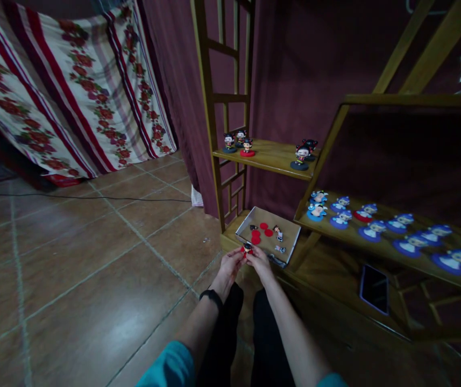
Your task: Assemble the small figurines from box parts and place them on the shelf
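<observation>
Between my two hands is a small figurine [247, 248] with dark hair and a red base. The fingers of my left hand [232, 263] are closed on its left side, and those of my right hand [259, 259] on its right side. Both hands are just in front of a shallow white-rimmed box [295, 243] on the low shelf. Inside the box lie several red discs [256, 236], a small figure [277, 232] and another small piece [280, 249]. A black band circles my left wrist.
Dark-haired figurines [229, 142] stand on the upper wooden shelf [270, 149]. Several blue-and-white figurines [372, 230] line the right shelf. A phone [374, 289] lies on the lower right board. Tiled floor [93, 279] spreads to the left, crossed by a black cable [133, 198] near a floral cloth [93, 97].
</observation>
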`<action>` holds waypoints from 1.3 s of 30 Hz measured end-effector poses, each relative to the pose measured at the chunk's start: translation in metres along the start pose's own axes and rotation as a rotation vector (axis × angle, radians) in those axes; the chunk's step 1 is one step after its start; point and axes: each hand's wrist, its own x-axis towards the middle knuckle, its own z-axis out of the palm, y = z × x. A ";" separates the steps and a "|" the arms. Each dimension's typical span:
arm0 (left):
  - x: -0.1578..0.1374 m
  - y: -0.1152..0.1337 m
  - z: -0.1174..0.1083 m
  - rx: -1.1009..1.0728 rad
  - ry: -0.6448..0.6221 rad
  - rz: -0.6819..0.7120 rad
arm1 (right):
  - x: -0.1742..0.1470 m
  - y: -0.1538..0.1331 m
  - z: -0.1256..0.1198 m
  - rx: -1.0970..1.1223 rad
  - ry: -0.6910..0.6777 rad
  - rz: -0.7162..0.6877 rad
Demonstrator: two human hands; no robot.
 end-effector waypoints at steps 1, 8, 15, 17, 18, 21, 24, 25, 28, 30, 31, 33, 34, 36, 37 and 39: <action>0.000 0.000 0.000 0.001 0.005 0.002 | 0.000 0.000 0.000 -0.002 -0.006 -0.002; 0.002 -0.004 0.000 0.002 0.016 0.037 | -0.001 0.002 -0.001 -0.024 -0.056 -0.012; 0.004 -0.005 -0.001 -0.018 0.011 0.025 | 0.001 0.006 -0.003 -0.029 -0.070 -0.006; 0.003 -0.005 -0.001 -0.012 0.017 0.013 | 0.002 0.006 -0.003 -0.019 -0.073 -0.002; 0.003 -0.004 -0.001 -0.010 0.020 0.008 | 0.002 0.006 -0.003 -0.017 -0.072 -0.002; 0.003 -0.005 -0.002 -0.012 0.027 0.009 | 0.001 0.006 -0.002 -0.022 -0.058 0.003; 0.006 -0.008 -0.003 -0.023 0.034 0.027 | -0.001 0.004 -0.001 -0.022 -0.051 0.008; 0.007 -0.009 -0.003 -0.025 0.034 0.031 | -0.002 0.003 0.000 -0.018 -0.054 0.007; 0.009 -0.011 -0.004 -0.025 0.029 0.042 | -0.004 0.000 0.001 0.001 -0.060 0.003; 0.010 -0.011 -0.004 -0.016 0.023 0.051 | -0.004 -0.001 0.001 0.010 -0.063 0.004; 0.010 -0.011 -0.003 -0.010 0.018 0.055 | -0.004 -0.001 0.002 0.011 -0.066 0.005; 0.010 -0.011 -0.003 0.003 0.008 0.058 | -0.003 0.000 0.001 0.011 -0.071 0.008; 0.009 -0.011 -0.002 0.007 0.008 0.058 | -0.003 0.000 0.001 0.011 -0.071 0.010; 0.009 -0.011 -0.002 0.006 0.016 0.057 | -0.002 0.001 0.001 0.013 -0.063 0.011; 0.008 -0.011 -0.001 0.001 0.019 0.057 | -0.002 0.001 0.001 0.013 -0.060 0.011; 0.007 -0.010 -0.001 -0.015 0.014 0.057 | -0.001 0.002 0.001 0.014 -0.063 0.012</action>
